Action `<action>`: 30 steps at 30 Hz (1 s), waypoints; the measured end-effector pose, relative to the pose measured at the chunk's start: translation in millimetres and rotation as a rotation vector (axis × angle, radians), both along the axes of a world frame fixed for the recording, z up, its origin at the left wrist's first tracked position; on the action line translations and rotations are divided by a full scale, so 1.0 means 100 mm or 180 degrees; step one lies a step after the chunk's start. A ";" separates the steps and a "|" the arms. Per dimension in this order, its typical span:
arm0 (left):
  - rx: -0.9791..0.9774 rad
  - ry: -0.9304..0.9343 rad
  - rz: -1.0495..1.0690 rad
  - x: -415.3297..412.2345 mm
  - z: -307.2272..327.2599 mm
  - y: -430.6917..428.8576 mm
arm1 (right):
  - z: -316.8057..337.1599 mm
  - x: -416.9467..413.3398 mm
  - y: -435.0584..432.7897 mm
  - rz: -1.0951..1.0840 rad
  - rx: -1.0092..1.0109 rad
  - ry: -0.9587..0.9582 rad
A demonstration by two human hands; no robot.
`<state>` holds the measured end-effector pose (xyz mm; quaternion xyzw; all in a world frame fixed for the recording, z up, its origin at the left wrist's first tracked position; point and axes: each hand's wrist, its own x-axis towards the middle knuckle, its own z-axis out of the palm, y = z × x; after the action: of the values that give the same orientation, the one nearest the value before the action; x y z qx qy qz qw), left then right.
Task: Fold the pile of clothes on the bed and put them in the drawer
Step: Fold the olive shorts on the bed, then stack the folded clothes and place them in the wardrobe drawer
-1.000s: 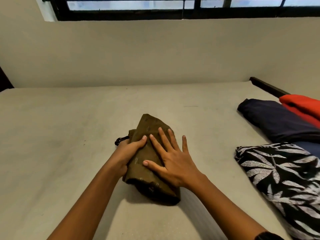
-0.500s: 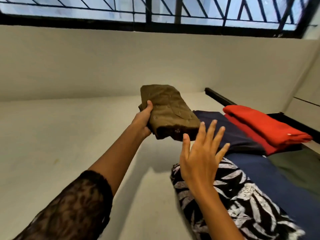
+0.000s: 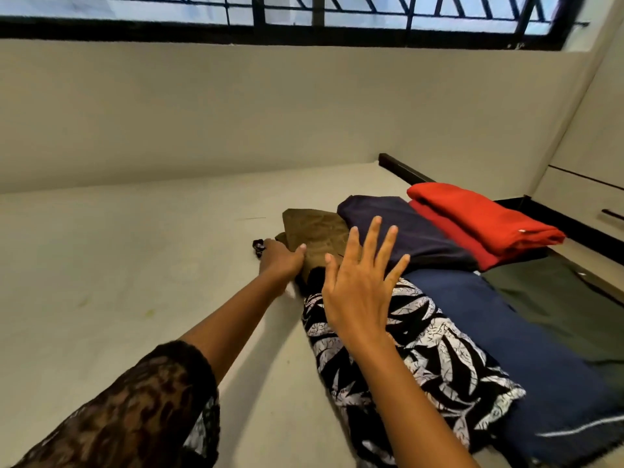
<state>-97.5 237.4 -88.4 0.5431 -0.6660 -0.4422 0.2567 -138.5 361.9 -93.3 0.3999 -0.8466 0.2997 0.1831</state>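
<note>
A folded olive-brown garment (image 3: 317, 231) lies on the pale bed (image 3: 135, 265), pressed against a dark navy folded garment (image 3: 405, 228). My left hand (image 3: 282, 260) grips the brown garment's left edge, thumb on top. My right hand (image 3: 358, 282) hovers with fingers spread above the near end of the brown garment and a black-and-white leaf-print garment (image 3: 422, 359). Folded red cloth (image 3: 479, 221) sits at the back right, a blue garment (image 3: 526, 342) and a dark green one (image 3: 574, 309) beside it.
A small black item (image 3: 258, 246) lies on the bed just left of my left hand. A dark bed frame (image 3: 401, 168) runs along the right. White cabinet drawers with a handle (image 3: 613, 214) stand at far right. A wall and barred window (image 3: 304, 15) lie ahead.
My left hand has carried the brown garment from the bed's middle, through the air, down onto the bed beside the navy garment. My right hand left the garment and stays spread above it.
</note>
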 end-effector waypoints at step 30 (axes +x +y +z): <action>-0.3591 -0.1169 -0.0819 0.81 1.60 -0.85 | 1.19 0.13 -1.22 0.0337 0.0051 0.1176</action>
<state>-16.2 152.1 71.8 0.3058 -0.8914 0.0526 0.3303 -125.4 240.1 25.9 0.4936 -0.7788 0.2236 0.3161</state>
